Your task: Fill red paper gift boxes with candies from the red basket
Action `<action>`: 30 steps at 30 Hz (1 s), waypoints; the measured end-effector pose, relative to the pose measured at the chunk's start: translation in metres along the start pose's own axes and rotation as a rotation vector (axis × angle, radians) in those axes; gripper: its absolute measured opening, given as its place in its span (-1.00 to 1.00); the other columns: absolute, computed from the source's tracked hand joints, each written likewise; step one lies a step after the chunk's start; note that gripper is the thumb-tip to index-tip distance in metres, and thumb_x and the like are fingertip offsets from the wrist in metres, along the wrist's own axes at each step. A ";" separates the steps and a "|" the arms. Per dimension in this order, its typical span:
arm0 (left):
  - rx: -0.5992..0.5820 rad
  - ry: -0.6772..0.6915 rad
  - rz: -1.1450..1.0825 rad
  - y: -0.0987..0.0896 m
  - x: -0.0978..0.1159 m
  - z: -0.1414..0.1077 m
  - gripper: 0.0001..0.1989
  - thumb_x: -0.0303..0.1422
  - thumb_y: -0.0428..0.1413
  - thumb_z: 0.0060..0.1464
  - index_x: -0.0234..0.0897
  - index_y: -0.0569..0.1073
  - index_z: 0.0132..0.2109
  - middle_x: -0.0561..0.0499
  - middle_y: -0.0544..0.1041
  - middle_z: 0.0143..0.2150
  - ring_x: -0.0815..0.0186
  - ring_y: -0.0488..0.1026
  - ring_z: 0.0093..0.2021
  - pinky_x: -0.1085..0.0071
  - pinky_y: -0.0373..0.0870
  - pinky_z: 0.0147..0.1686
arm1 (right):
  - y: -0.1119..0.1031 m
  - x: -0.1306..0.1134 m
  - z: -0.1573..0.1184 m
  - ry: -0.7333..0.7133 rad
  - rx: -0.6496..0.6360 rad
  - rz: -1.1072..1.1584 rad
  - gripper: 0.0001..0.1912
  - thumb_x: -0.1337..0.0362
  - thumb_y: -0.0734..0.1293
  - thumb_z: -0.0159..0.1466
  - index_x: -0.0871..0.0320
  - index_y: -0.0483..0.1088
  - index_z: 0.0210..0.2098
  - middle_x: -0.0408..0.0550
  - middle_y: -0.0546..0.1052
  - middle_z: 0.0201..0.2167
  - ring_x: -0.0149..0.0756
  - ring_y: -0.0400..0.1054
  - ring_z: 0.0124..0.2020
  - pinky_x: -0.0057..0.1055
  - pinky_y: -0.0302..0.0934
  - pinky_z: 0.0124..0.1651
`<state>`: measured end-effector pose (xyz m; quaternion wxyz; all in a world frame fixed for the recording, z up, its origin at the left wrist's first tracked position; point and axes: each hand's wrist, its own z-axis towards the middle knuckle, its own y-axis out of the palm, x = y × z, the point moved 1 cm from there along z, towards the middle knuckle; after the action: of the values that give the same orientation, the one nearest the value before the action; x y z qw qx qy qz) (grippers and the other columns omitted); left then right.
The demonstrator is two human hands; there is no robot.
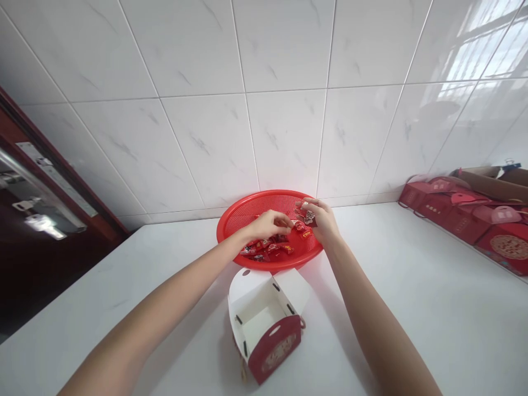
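A red plastic basket (231, 221) with mesh sides stands against the tiled wall, holding several red-wrapped candies (272, 248). Over its middle is my left hand (272, 224), fingers bent together; what they pinch, if anything, is too small to make out. My right hand (319, 218) is at the basket's right rim, its fingers curled around wrapped candies (308, 216). In front of the basket sits an open box (259, 316), white inside with a dark red front panel, its flaps spread and nothing inside.
Several closed red boxes (462, 212) are lined up at the right by the wall, beside an open brown carton (490, 184). A dark red door (78, 220) with a metal handle and keys is at the left. The white table (173, 242) meets the tiled wall.
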<state>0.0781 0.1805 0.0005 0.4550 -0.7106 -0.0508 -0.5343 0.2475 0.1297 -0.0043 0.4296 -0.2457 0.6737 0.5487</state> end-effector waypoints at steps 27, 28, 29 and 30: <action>0.333 -0.050 -0.231 -0.008 0.001 0.001 -0.40 0.17 0.38 -0.27 -0.33 0.54 -0.39 0.00 0.54 -0.40 0.29 0.44 -0.36 0.42 0.32 -0.42 | 0.003 -0.001 -0.004 0.087 -0.114 -0.071 -0.84 0.49 0.43 0.10 0.15 0.46 -0.37 -0.03 0.67 -0.29 -0.26 0.54 -0.35 -0.38 0.46 -0.34; 0.328 -0.047 -0.220 -0.008 0.002 0.001 -0.40 0.17 0.38 -0.28 -0.33 0.53 -0.40 0.02 0.52 -0.42 0.32 0.42 -0.39 0.43 0.29 -0.44 | 0.003 -0.001 -0.004 0.084 -0.115 -0.074 -0.84 0.49 0.44 0.10 0.15 0.46 -0.37 -0.03 0.67 -0.29 -0.26 0.54 -0.34 -0.38 0.46 -0.34; 0.323 -0.044 -0.210 -0.007 0.003 0.000 -0.40 0.16 0.39 -0.29 -0.33 0.52 -0.42 0.04 0.50 -0.45 0.34 0.39 -0.41 0.44 0.26 -0.46 | 0.002 -0.001 -0.004 0.082 -0.117 -0.077 -0.83 0.49 0.45 0.09 0.14 0.46 -0.37 -0.04 0.67 -0.30 -0.26 0.54 -0.34 -0.39 0.46 -0.34; 0.319 -0.042 -0.203 -0.007 0.005 0.000 -0.40 0.17 0.39 -0.28 -0.32 0.51 -0.43 0.06 0.47 -0.47 0.36 0.36 -0.44 0.45 0.24 -0.48 | 0.002 -0.001 -0.003 0.082 -0.119 -0.081 -0.83 0.49 0.45 0.08 0.14 0.46 -0.37 -0.05 0.67 -0.31 -0.26 0.54 -0.34 -0.39 0.46 -0.33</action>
<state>0.0761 0.1829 0.0085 0.5047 -0.6315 -0.2156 -0.5477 0.2452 0.1270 -0.0027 0.4083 -0.3202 0.6464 0.5594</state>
